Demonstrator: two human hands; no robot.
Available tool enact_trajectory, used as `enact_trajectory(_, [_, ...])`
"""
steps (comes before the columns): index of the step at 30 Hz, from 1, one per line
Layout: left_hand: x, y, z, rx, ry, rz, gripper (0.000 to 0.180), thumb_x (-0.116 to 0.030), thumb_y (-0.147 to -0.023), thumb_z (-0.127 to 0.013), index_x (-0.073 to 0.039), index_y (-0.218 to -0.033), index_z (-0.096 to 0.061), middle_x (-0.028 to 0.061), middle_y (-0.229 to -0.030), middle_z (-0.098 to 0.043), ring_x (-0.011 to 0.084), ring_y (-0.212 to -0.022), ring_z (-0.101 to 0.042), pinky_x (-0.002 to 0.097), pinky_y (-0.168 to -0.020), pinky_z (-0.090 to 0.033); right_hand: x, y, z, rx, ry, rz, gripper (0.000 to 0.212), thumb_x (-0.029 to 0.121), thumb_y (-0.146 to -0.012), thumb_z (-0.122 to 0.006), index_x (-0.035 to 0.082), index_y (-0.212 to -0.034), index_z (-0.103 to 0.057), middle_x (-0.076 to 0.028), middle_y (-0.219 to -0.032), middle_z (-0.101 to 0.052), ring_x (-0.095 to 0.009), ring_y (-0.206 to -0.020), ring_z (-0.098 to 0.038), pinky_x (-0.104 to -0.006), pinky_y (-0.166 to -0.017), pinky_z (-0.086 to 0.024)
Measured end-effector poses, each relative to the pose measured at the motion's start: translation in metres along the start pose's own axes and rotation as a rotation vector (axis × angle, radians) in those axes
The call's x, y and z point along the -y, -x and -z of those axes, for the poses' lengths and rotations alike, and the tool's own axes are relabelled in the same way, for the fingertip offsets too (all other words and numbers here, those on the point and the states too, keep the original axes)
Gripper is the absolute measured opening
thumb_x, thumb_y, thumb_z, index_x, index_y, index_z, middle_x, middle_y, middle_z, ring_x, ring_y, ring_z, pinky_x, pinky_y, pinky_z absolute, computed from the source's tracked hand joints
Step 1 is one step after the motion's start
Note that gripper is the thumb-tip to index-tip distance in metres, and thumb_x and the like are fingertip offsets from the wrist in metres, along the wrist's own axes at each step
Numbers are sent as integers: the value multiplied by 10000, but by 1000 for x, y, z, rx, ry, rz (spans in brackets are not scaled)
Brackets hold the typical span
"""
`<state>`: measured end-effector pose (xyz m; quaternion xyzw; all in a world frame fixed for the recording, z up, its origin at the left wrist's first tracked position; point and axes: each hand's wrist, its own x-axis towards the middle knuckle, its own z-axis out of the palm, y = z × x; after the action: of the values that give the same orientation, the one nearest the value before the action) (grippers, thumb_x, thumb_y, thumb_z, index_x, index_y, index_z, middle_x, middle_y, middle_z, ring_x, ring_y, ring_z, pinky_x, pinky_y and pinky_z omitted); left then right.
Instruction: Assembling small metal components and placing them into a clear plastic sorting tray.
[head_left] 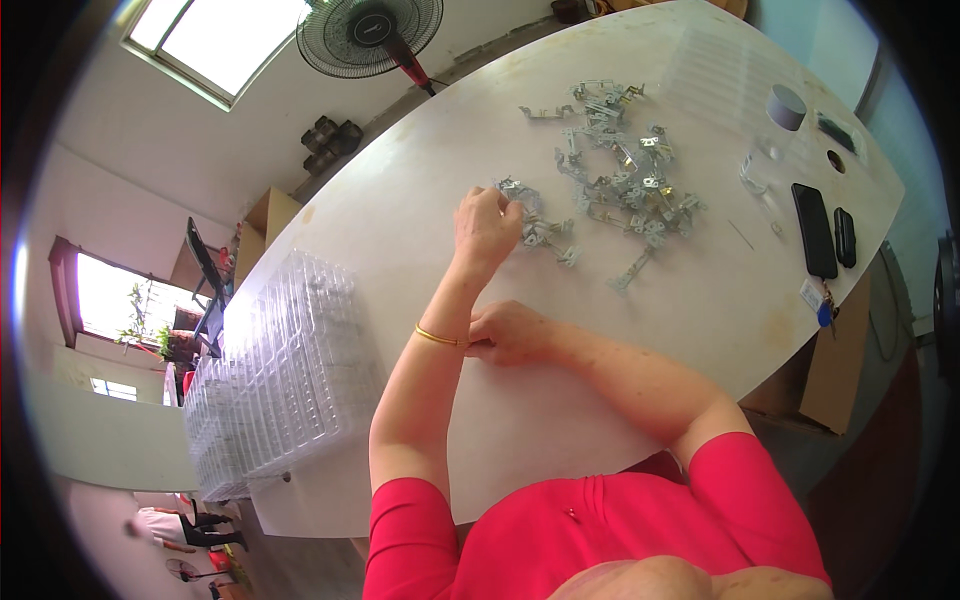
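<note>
My left hand [487, 230], with a gold bangle on its wrist, is at the near-left edge of a small group of metal brackets [545, 236]. Its fingers are curled in beside the brackets; what they pinch, if anything, is hidden. Closer to me, my right hand [508, 333] is closed just beside the left forearm. That forearm covers its fingertips, so I cannot make out what they hold. Beyond both hands lies a larger loose heap of silvery brackets [640, 190], a few with brass-coloured parts.
A stack of clear plastic trays [300, 370] stands on the white table [420, 190] at left. At right lie a black phone [814, 230], a small black case [845, 237], keys [826, 312] and a grey-white roll [786, 107]. Beyond the table stands a fan [372, 30].
</note>
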<state>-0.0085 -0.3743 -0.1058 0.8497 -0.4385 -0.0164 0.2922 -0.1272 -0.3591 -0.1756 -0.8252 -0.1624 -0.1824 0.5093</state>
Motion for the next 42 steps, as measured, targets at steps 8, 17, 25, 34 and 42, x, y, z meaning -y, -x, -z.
enact_trajectory(8, [-40,28,23,-89,226,-79,199,-180,-861,-684,19,-873,-675,113,-914,-643,212,-818,-600,326,-762,-478,-5,3,-1,-27,44,3,106,116,-829,-677,151,-916,-727,-48,-921,-702,-291,-830,-661,-398,-716,-515])
enact_trajectory(17, [62,77,62,-404,383,409,188,-154,-905,-683,17,-837,-644,32,-729,-594,90,-649,-493,270,-577,-423,2,0,9,58,-111,-148,93,107,-860,-689,89,-948,-716,-77,-914,-688,-229,-847,-653,-346,-742,-509])
enact_trajectory(25, [114,131,52,-399,543,591,244,-211,-910,-683,18,-833,-652,8,-689,-577,93,-643,-496,264,-606,-432,6,-6,26,-43,-686,-397,110,102,-928,-658,37,-1001,-710,-20,-946,-700,-107,-854,-614,-254,-782,-501])
enact_trajectory(34, [91,131,53,-325,-225,265,377,-294,-887,-685,53,-1029,-658,221,-1070,-652,339,-960,-616,420,-877,-473,4,-8,36,-212,-825,-472,173,218,-930,-682,54,-979,-708,-20,-884,-669,-112,-793,-583,-263,-765,-475])
enact_trajectory(42, [96,104,28,-193,-328,89,185,-172,-854,-670,1,-917,-653,141,-892,-664,324,-904,-615,454,-828,-453,1,-8,37,-249,-885,-474,159,203,-945,-660,59,-994,-704,-13,-839,-643,-110,-770,-576,-261,-726,-465])
